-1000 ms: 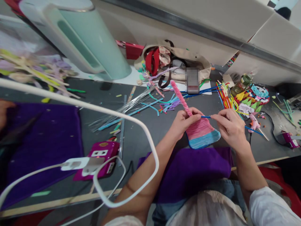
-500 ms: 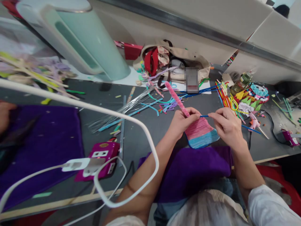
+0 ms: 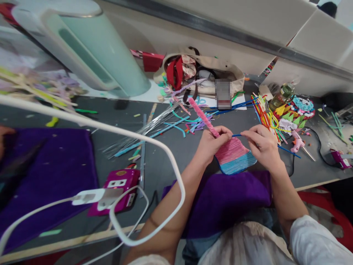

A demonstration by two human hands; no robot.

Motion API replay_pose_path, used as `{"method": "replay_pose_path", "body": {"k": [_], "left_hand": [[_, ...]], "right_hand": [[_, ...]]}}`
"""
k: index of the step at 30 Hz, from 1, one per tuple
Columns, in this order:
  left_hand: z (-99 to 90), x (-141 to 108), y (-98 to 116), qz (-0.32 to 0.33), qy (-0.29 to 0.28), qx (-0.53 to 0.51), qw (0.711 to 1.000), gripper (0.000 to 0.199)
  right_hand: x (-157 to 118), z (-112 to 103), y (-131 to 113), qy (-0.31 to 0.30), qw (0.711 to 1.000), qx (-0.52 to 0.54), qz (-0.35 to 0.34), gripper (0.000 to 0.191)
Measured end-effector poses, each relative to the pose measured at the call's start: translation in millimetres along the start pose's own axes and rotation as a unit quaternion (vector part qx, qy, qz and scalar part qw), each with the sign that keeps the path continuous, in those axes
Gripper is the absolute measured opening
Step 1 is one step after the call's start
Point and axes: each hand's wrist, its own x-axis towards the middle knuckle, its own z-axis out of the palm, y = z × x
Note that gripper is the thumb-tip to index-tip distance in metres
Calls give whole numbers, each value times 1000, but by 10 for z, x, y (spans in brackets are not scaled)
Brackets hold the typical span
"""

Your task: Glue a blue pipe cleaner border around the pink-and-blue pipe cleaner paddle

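Observation:
A flat piece point(image 3: 237, 158) of pink and light-blue rows, with a dark blue lower edge, hangs between my hands near the table's front edge. My left hand point(image 3: 213, 144) pinches its upper left corner, where a fuzzy pink stick point(image 3: 200, 116) juts up and leftward. A blue pipe cleaner point(image 3: 236, 135) runs from the left fingertips to my right hand point(image 3: 261, 145), whose thumb and fingers are closed on it. The strand's free end point(image 3: 289, 149) comes out to the right, past the right hand. Below the piece lies purple cloth point(image 3: 228, 202).
A white cable point(image 3: 154, 139) loops across the left foreground above a magenta power strip point(image 3: 118, 191). Behind are a pale green pitcher point(image 3: 96, 48), a beige bag point(image 3: 220, 68) and colourful pipe cleaners point(image 3: 268, 119). A pink glue gun point(image 3: 297, 141) lies right. Another person's hand point(image 3: 5, 136) shows far left.
The view has shifted slightly. My right hand has moved a little left and up along the blue pipe cleaner. Both hands keep their grips.

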Motion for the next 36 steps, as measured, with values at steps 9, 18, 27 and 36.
{"method": "replay_pose_path", "body": {"k": [9, 18, 27, 36], "left_hand": [[-18, 1, -22, 1, 0, 16, 1000, 15], [-34, 11, -43, 9, -2, 19, 1000, 16], [-32, 8, -39, -3, -2, 10, 1000, 18], [-22, 8, -10, -16, -3, -18, 1000, 22]], "right_hand": [[-146, 95, -8, -10, 999, 31, 19, 35], [-225, 161, -59, -15, 999, 28, 34, 37], [-193, 178, -95, 18, 997, 37, 63, 28], [-171, 156, -64, 14, 999, 20, 39, 34]]}}
